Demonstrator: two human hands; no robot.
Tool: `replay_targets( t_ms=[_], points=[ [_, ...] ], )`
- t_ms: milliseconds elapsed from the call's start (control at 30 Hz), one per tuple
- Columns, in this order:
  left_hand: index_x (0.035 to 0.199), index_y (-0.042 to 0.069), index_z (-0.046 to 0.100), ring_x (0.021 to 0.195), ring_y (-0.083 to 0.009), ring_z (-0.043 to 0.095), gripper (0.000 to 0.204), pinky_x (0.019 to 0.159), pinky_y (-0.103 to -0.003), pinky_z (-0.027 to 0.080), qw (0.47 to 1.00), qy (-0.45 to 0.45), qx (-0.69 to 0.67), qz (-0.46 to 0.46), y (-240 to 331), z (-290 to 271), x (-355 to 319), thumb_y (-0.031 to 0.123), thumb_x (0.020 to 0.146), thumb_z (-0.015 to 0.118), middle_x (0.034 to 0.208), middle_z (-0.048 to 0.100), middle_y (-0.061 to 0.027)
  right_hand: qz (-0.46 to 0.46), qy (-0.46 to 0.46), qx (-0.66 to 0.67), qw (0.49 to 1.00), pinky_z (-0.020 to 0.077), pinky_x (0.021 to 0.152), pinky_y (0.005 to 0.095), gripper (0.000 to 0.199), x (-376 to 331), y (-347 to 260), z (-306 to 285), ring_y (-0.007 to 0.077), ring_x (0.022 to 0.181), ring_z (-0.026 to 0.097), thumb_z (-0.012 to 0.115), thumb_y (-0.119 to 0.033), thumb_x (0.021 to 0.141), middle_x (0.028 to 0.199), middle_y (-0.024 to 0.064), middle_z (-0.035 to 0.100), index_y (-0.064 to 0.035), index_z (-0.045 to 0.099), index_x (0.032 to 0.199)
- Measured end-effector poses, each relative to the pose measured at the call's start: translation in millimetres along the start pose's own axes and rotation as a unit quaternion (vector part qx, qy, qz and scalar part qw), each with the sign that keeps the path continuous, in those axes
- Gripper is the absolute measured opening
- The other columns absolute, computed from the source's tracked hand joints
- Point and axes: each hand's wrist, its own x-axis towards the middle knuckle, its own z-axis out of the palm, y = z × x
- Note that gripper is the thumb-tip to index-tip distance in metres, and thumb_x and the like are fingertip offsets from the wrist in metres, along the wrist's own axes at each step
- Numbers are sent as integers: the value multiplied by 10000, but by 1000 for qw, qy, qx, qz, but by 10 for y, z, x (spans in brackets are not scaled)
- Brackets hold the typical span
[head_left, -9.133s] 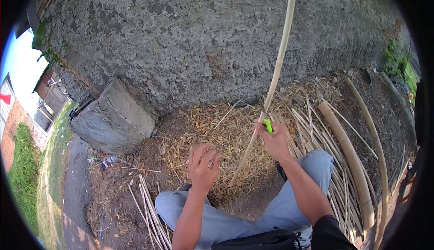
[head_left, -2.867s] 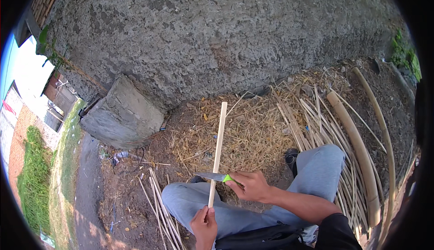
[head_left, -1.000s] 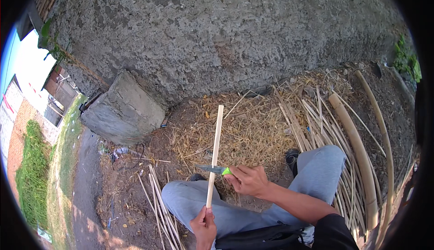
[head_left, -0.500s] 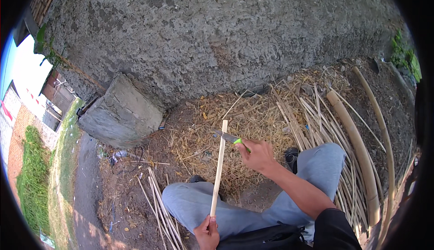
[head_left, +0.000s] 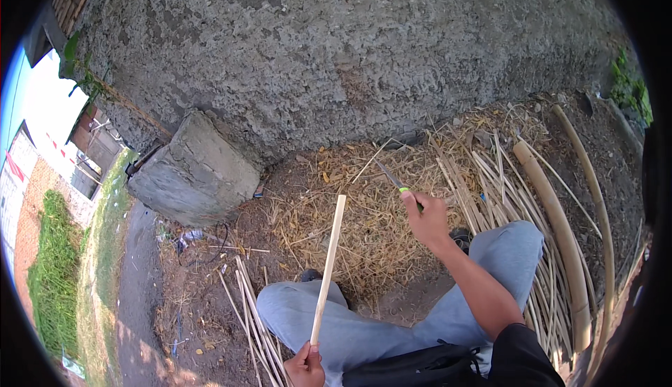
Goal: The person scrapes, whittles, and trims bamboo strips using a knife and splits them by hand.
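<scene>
Nearest, at the lower edge, the left hand (head_left: 304, 367) is closed around the lower end of a pale bamboo strip (head_left: 327, 269), thumb pressed along it. The strip rises from that grip, leaning a little to the right, over the person's grey-blue trousers (head_left: 367, 327), and its upper end stands free above the knee on the left. A black sleeve (head_left: 521, 359) covers the upper part of the right arm, and a dark bag or cloth (head_left: 409, 369) lies across the lap.

Farther out, the right hand (head_left: 428, 219) is wrapped around the handle of a knife (head_left: 390, 176), bright green showing where the handle meets the blade. The blade points up and to the left, away from the person; blade and strip are apart, with the strip's free end to the left of the right hand and roughly level with it.

On the ground, a few thin sticks (head_left: 253, 317) lie by the left knee, and a pile of strips (head_left: 542, 296) lies beside the right one, next to a thick bamboo piece (head_left: 553, 236) and a slimmer curved pole (head_left: 595, 212). Dry shavings (head_left: 364, 247) spread beyond the feet. Behind them stand a concrete block (head_left: 199, 173), at left, and a rough grey wall (head_left: 336, 51).
</scene>
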Motion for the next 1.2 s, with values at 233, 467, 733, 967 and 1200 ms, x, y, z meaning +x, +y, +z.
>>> replay_targets(
  t_ms=[233,467,733,967,1200],
  points=[
    [922,-7,694,590,-70,458,259,523,-287,388,997,-67,-23,-21,110,270,214,217,984,578,613,509,12,-224,-51,62,971,473,435,340,236,-737,-211,228,255,515,637,687,-206,899,723,127,688,15,720,975],
    [970,-47,709,530,-47,450,207,482,-224,348,960,-155,-197,-121,388,480,485,128,988,601,605,554,4,-329,-155,-70,929,432,375,328,234,-1107,-221,192,194,443,583,728,-265,868,674,40,648,-54,707,968],
    [925,-46,702,496,-33,410,221,449,-217,286,976,-115,-177,-55,449,602,497,134,989,590,582,515,12,-313,-99,-128,936,399,350,341,225,-876,-183,256,195,417,558,722,-293,870,632,26,622,-72,689,896],
    [937,-47,697,546,-39,427,237,481,-230,328,982,-112,-141,-62,509,552,457,153,1002,589,598,503,23,-324,-97,-134,932,400,345,336,219,-847,-159,277,186,420,562,722,-296,871,643,22,634,-83,695,909],
    [918,-46,700,546,-35,433,233,479,-225,325,979,-106,-153,-83,555,509,407,148,998,599,608,521,17,-309,-93,-130,938,395,347,346,205,-838,-209,250,186,432,572,718,-299,872,607,12,608,-97,695,896]
  ],
)
